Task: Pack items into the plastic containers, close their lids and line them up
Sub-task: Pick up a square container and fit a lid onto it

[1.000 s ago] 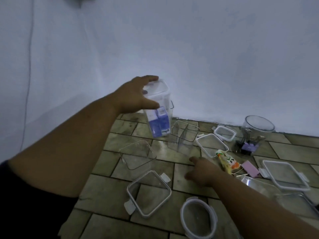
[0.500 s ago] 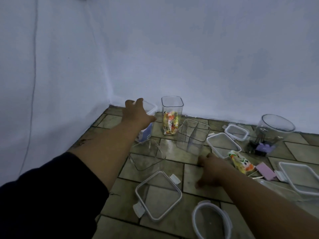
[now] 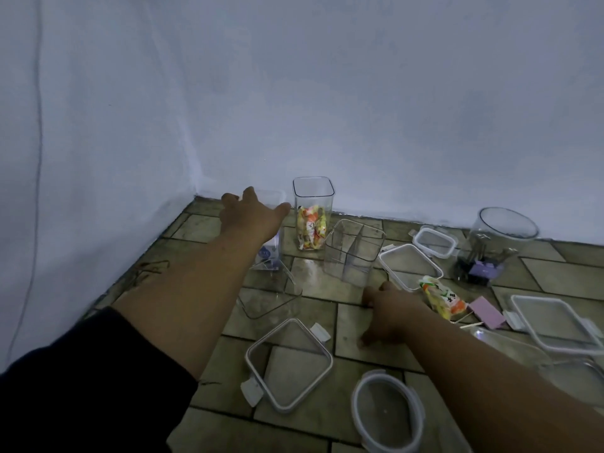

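Note:
My left hand (image 3: pixel 248 217) reaches into the floor corner and grips the top of a lidded clear container (image 3: pixel 270 253) holding blue-and-white boxes; the container stands on the tiles by the wall. Right beside it stands a tall open container (image 3: pixel 312 223) with orange and yellow snack packets inside. An empty divided container (image 3: pixel 353 253) is just in front of that one. My right hand (image 3: pixel 389 312) rests on the floor tiles with its fingers down, holding nothing. A loose snack packet (image 3: pixel 443 297) lies just right of it.
An empty low container (image 3: pixel 271 295) sits under my left forearm. Loose lids lie around: a square one (image 3: pixel 258 374), an oval one (image 3: pixel 356 410), two near the wall (image 3: pixel 434 241) and a large one (image 3: pixel 555 322). A round tub (image 3: pixel 493 243) holds purple clips beside a pink card (image 3: pixel 488 312).
My left hand carried the lidded container with blue boxes from mid-air down to the floor corner, left of the snack container. My right hand stayed on the tiles.

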